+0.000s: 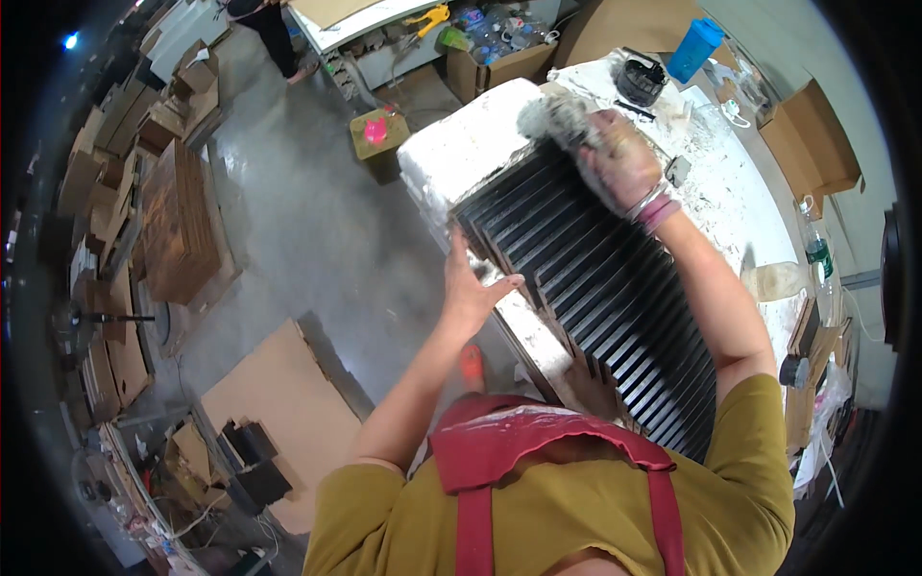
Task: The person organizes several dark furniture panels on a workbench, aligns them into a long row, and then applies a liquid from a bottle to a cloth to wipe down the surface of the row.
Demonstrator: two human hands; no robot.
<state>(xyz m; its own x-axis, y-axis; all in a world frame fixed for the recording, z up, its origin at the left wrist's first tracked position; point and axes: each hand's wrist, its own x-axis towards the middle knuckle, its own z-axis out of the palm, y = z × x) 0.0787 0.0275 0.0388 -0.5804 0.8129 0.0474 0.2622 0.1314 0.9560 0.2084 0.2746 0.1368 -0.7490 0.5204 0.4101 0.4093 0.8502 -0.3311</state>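
A long panel of black ribbed strips (586,278) lies slanting across the white-smeared worktable in front of me. My right hand (624,161), smeared by motion, is closed on a grey-white rag (557,117) at the panel's far end. My left hand (471,293) rests against the panel's left edge, its thumb and fingers spread apart. Part of the panel's near end is hidden by my body and right arm.
Beyond the panel stand a black round part (641,79) and a blue bottle (695,50). A box of plastic bottles (499,67) and a yellowish bin (379,144) are farther off. Flat cardboard (288,413) lies on the floor at left, near stacked boards (178,226).
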